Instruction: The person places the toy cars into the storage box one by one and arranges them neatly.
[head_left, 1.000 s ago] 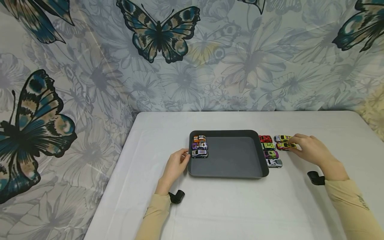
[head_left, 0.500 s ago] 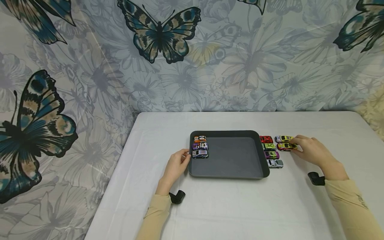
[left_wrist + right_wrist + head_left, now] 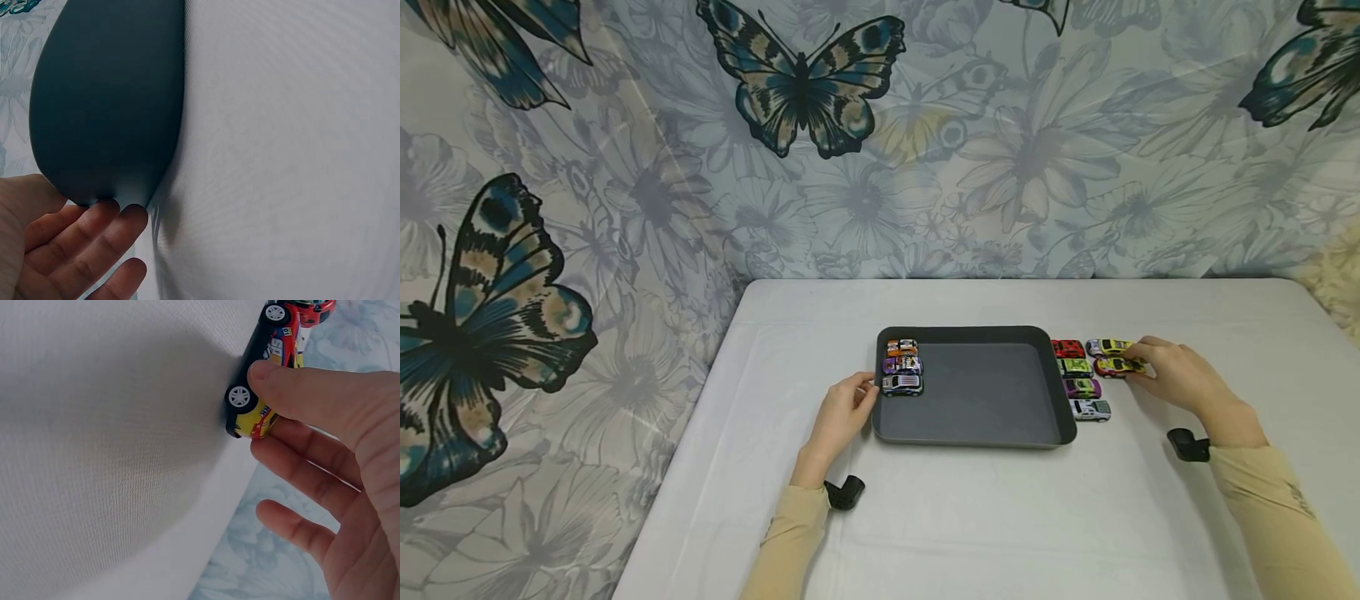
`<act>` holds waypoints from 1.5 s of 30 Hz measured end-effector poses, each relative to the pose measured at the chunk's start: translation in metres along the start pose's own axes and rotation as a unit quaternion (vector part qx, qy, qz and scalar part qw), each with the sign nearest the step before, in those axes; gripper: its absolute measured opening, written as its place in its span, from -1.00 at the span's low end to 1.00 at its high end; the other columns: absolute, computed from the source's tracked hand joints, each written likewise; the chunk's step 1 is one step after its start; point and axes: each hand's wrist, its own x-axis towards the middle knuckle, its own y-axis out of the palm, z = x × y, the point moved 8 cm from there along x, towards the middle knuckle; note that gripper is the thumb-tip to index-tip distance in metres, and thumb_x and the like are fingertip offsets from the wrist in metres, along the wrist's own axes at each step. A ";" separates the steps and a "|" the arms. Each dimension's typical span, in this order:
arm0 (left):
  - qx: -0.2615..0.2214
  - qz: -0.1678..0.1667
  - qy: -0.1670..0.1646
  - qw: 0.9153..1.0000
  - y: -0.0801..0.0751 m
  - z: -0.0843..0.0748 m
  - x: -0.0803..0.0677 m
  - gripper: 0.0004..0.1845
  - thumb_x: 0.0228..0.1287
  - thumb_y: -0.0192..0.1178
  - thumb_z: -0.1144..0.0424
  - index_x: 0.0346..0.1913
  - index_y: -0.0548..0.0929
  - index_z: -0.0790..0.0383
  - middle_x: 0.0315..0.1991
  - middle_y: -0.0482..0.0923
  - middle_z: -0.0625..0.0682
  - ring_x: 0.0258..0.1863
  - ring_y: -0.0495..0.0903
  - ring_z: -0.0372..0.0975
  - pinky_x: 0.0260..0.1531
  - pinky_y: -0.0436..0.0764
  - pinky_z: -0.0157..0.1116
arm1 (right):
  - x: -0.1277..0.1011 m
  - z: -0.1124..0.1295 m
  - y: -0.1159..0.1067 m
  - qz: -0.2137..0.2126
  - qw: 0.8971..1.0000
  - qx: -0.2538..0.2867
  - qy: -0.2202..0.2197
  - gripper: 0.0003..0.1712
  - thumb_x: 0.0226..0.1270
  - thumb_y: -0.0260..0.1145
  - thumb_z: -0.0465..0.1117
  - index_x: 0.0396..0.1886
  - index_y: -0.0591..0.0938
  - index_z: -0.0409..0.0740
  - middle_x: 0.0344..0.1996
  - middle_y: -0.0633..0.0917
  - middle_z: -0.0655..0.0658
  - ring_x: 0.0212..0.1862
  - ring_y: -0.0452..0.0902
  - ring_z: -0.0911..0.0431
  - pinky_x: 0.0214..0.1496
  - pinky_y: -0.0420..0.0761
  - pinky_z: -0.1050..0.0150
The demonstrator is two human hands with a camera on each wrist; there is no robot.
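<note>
In the head view my left hand (image 3: 838, 421) is at the left end of the dark grey tray (image 3: 977, 433). Its loosely bent fingertips touch the tray's outer wall, as the left wrist view also shows. My right hand (image 3: 1183, 379) is right of the tray, its thumb and fingers pinching a red and yellow toy car (image 3: 275, 369). This car is at the near end of a short column, close to a yellow toy car (image 3: 1107, 347). In the tray, an orange toy car (image 3: 902, 347), a purple one (image 3: 902, 365) and a silver one (image 3: 902, 385) lie along the left wall.
Beside the tray's right wall stand a red toy car (image 3: 1068, 348), a green one (image 3: 1075, 367), a purple one (image 3: 1083, 388) and a white one (image 3: 1091, 409). A white cloth (image 3: 970, 525) covers the table. Behind it hangs a butterfly-patterned backdrop (image 3: 865, 233).
Almost nothing differs. The whole scene has shifted slightly to the right in the head view, while both hands keep their places at the tray and the red and yellow toy car.
</note>
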 end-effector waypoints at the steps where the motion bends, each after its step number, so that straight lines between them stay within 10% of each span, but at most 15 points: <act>1: -0.001 0.000 0.001 1.000 0.000 0.000 0.000 -0.73 0.31 0.11 0.32 0.00 0.57 0.41 -0.34 0.61 0.09 -0.49 0.55 -0.30 -0.47 0.52 -0.41 | 0.000 0.000 0.000 0.001 1.000 0.000 0.002 -0.70 -0.18 0.46 -0.44 -0.35 0.64 -0.43 -0.39 0.61 -0.28 -0.38 0.57 -0.17 -0.33 0.51 -0.10; 45: 0.000 -0.003 -0.002 1.000 0.001 0.003 0.001 -0.73 0.31 0.10 0.31 0.00 0.58 0.38 -0.36 0.61 0.04 -0.53 0.50 -0.34 -0.50 0.50 -0.42 | 0.010 0.036 -0.037 -0.071 0.995 -0.049 -0.047 -0.68 -0.28 0.51 -0.40 -0.40 0.64 -0.34 -0.45 0.60 -0.19 -0.44 0.52 -0.06 -0.44 0.41 -0.06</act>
